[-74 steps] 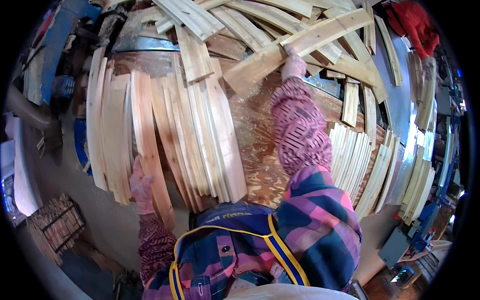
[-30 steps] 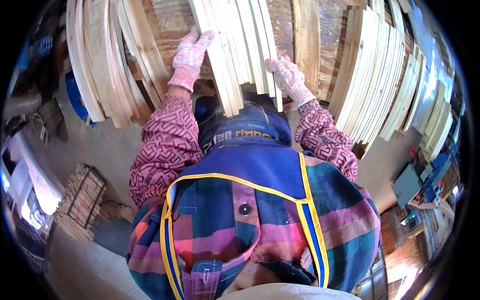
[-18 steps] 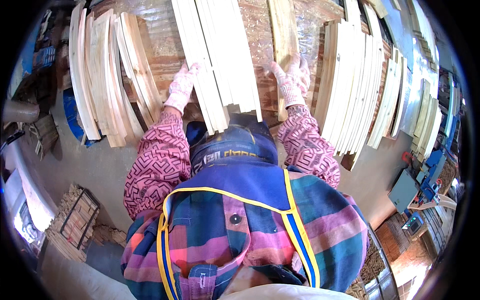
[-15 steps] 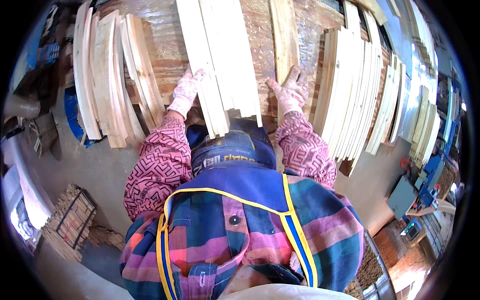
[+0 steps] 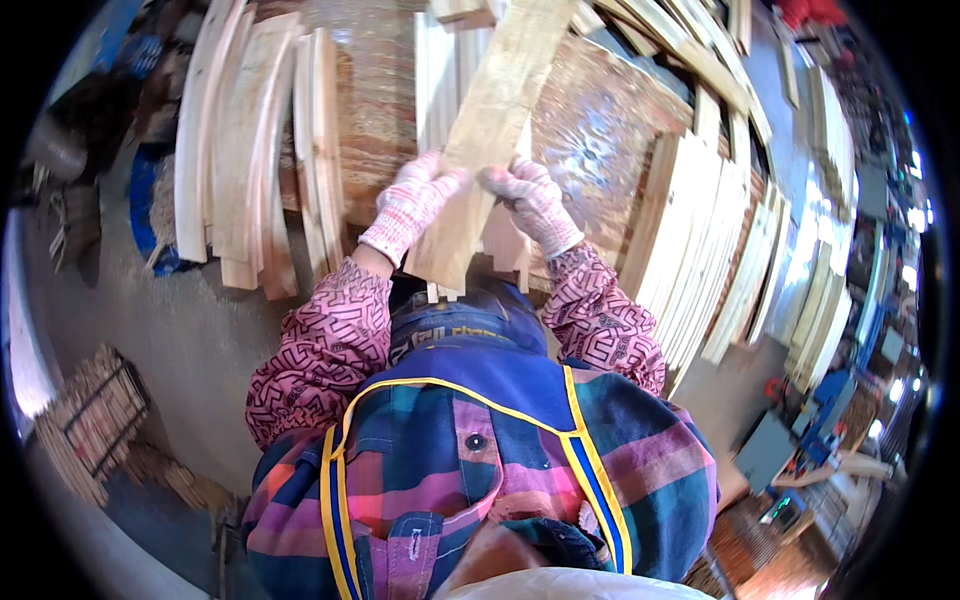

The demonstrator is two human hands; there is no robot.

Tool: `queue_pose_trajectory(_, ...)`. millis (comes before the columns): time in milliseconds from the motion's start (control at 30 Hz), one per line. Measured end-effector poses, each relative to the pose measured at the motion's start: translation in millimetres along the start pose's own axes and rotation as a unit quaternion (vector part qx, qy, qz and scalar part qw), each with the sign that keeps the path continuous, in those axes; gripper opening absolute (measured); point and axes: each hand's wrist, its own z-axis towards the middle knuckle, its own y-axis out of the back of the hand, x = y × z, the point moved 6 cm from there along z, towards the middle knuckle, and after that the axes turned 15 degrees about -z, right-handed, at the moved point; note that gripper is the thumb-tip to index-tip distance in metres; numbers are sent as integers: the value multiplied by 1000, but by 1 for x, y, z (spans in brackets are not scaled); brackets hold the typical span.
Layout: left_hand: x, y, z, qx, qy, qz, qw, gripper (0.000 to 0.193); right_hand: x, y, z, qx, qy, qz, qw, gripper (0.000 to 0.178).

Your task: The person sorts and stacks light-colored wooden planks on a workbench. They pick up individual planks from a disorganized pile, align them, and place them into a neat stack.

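A long, flat wooden board (image 5: 500,100) lies slantwise in front of me, its near end toward my left and its far end toward the right. My left hand (image 5: 413,208), in a pale pinkish knit glove, grips its left edge with the thumb on top. On the opposite edge, my right hand (image 5: 537,203), gloved alike, pinches the board; its fingers under the wood are hidden. Beneath the board are paler boards (image 5: 437,90) laid side by side, partly covered by it. Their near ends stick out close to my apron.
A worn plywood tabletop (image 5: 375,110) carries everything. Boards stand in a row at the left (image 5: 245,150), and a larger row of boards (image 5: 690,220) is at the right. Loose planks (image 5: 700,65) cross at the far right. Bundled sticks (image 5: 95,420) lie on the floor at lower left.
The single board that lay at the right, beside my right hand, is now held slantwise over the pale boards. My right hand has moved left and closed on it; my left hand has shifted right.
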Motion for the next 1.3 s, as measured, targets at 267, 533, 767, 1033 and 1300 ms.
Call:
queue_pose_trajectory(267, -5, 82, -13, -161, -48, -237, 957, 46, 67, 73, 124, -300, 99, -201, 927, 65)
queue_pose_trajectory(533, 64, 81, -34, 119, -14, -518, 847, 87, 173, 22, 241, -302, 136, -632, 701, 87)
queue_pose_trajectory(767, -15, 65, -30, 7, 66, -647, 759, 90, 243, 38, 299, -168, 21, -669, 723, 51)
queue_pose_trajectory(1033, 53, 129, -46, -268, 21, 400, 876, 66, 128, 271, 104, -230, 30, 14, 973, 54)
queue_pose_trajectory(1300, 38, 138, -38, -262, 169, 424, 850, 92, -113, 139, -76, -35, -99, 387, 916, 85)
